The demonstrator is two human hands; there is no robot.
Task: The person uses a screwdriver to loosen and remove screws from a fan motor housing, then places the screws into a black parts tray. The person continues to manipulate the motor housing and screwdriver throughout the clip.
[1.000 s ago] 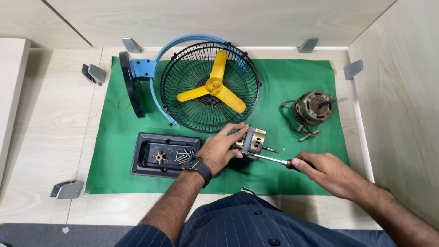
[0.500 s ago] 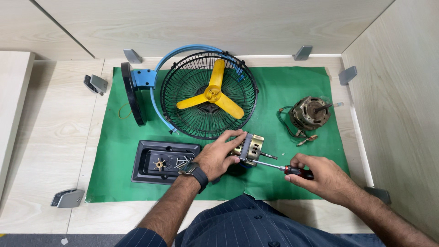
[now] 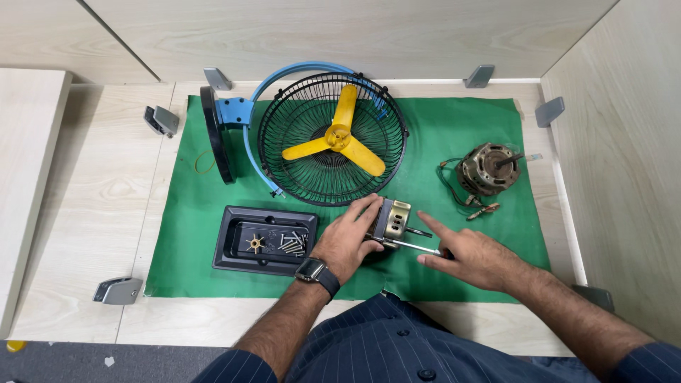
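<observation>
My left hand [image 3: 350,236] grips a small gold-and-black fan motor [image 3: 394,218] on the green mat [image 3: 461,128], steadying it from the left. In my right hand [image 3: 468,257] is a screwdriver [image 3: 411,245]; its metal shaft points left into the motor's lower side, and my index finger lies stretched along it. A dark watch sits on my left wrist. The screwdriver's handle is mostly hidden under my right palm.
A black wire fan cage [image 3: 332,138] with a yellow blade and a blue stand lies at the mat's back. A black tray [image 3: 264,240] with screws and a small gold part sits left of my hand. A second copper-wound motor [image 3: 488,169] rests at the right.
The view has shifted slightly. My right hand has slid left along the screwdriver toward the motor, with the index finger now extended. My left hand stays on the motor.
</observation>
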